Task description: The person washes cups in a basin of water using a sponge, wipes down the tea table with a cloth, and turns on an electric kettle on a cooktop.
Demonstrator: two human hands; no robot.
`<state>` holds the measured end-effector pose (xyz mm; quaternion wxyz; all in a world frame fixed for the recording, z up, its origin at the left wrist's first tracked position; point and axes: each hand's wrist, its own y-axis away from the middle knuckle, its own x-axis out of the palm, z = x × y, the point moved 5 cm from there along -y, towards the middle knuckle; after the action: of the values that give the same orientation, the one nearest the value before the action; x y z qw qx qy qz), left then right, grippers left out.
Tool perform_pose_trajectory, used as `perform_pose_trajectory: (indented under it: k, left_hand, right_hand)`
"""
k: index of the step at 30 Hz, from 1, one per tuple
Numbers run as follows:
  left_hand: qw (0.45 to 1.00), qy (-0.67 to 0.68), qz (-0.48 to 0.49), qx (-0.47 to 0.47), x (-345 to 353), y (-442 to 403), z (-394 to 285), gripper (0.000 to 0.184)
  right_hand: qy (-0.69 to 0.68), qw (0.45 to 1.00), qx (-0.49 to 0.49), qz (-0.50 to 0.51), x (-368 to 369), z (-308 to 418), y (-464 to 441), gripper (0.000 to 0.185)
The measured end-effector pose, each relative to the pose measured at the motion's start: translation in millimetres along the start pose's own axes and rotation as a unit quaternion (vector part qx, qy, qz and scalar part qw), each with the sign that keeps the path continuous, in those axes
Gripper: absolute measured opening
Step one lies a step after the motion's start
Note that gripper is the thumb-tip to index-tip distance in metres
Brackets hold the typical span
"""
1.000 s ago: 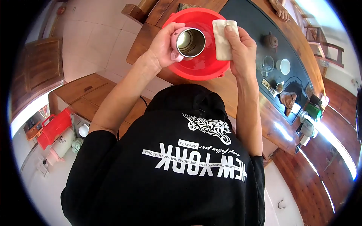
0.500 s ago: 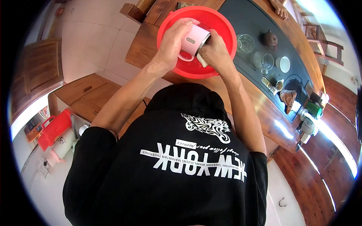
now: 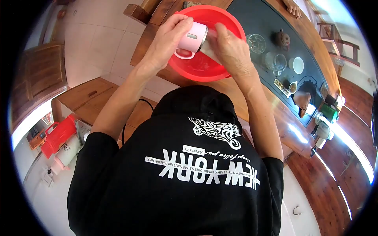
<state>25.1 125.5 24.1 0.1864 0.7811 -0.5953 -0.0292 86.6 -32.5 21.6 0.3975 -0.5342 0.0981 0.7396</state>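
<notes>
A pink mug [image 3: 190, 38] with a handle and a metal rim lies tilted over the red basin [image 3: 197, 75], its mouth facing right. My left hand [image 3: 170, 37] is wrapped round the mug's base end. In my right hand [image 3: 233, 51], just off the mug's mouth, is a wet-looking whitish cloth [image 3: 209, 46], slightly blurred. Both hands are above the basin. The inside of the mug is hidden from this angle.
Right of the basin, a dark tea tray [image 3: 252, 19] set in the wooden table carries a brown teapot [image 3: 282, 38], a glass bowl [image 3: 256, 43], a glass pitcher [image 3: 279, 63] and a white cup [image 3: 297, 65]. Another person's hand [image 3: 292, 8] rests at the far table edge.
My right hand has drawn back to the right, out of the mug's mouth, with the cloth. My left hand and the mug have shifted a little to the left.
</notes>
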Motion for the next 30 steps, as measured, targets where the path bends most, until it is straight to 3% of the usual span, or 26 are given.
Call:
perform_pose_trajectory:
  k: [2,3,4,5,6,8,10,11,12,14,16,17,19,21,24,30]
  left_hand:
    - [0.988,-0.152,0.017,0.035,-5.3,-6.1,1.8,0.04]
    - [0.987,-0.153,0.025,0.037,-3.0,-7.5,-0.3,0.04]
    - [0.967,-0.241,0.02,0.073,1.9,-8.4,-5.7,0.042]
    - [0.939,-0.325,0.016,0.108,7.3,-10.2,-9.9,0.044]
    - [0.94,-0.32,0.029,0.113,9.2,-16.2,-4.0,0.044]
    - [0.933,-0.341,0.062,0.099,12.8,-34.3,17.8,0.047]
    - [0.92,-0.369,0.13,-0.007,22.0,-53.1,35.6,0.046]
    - [0.9,-0.397,0.18,0.028,17.2,-74.1,60.5,0.045]
    - [0.925,-0.317,0.209,-0.001,27.0,-77.0,66.4,0.041]
    - [0.908,-0.295,0.298,0.025,32.3,-92.7,80.3,0.037]
    - [0.893,-0.301,0.275,-0.192,24.6,-103.6,112.8,0.031]
    - [0.89,-0.302,0.289,-0.184,29.0,-104.8,124.5,0.031]
    - [0.951,-0.174,0.164,-0.197,27.4,-108.9,139.1,0.026]
    - [0.947,-0.149,0.154,-0.238,29.8,-113.1,145.2,0.026]
    - [0.93,-0.158,0.168,-0.287,34.8,-111.2,145.9,0.026]
    - [0.924,-0.165,0.168,-0.3,41.4,-110.1,142.8,0.026]
  right_hand:
    - [0.076,0.995,-0.034,0.063,13.9,-0.8,13.3,0.026]
    - [0.1,0.986,-0.009,0.133,16.2,-0.2,17.1,0.019]
    - [0.107,0.986,-0.002,0.129,15.6,-1.8,16.5,0.019]
    - [0.056,0.995,-0.008,0.081,11.5,-1.4,16.2,0.019]
    - [0.009,0.999,-0.014,0.032,5.2,-1.9,16.2,0.019]
    - [-0.05,0.999,0.01,-0.003,4.3,-10.6,17.1,0.016]
    - [-0.069,0.996,0.037,-0.049,4.3,-16.7,20.8,0.013]
    - [-0.062,0.996,0.032,-0.053,9.0,-20.8,22.0,0.013]
    - [-0.07,0.992,0.009,-0.104,0.1,-16.1,22.2,0.013]
    - [-0.065,0.992,0.018,-0.102,-3.5,-10.7,22.7,0.011]
    - [-0.045,0.996,0.036,-0.075,-1.8,-10.8,24.7,0.014]
    - [-0.054,0.994,0.044,-0.084,-1.4,-11.4,25.5,0.017]
    - [-0.077,0.992,0.038,-0.093,-8.0,-11.2,27.4,0.026]
    - [-0.076,0.992,0.031,-0.097,-10.0,-10.1,26.9,0.041]
    - [-0.083,0.993,0.042,-0.073,-4.2,-13.0,29.0,0.039]
    - [-0.062,0.992,0.076,-0.074,-0.6,-14.4,28.5,0.033]
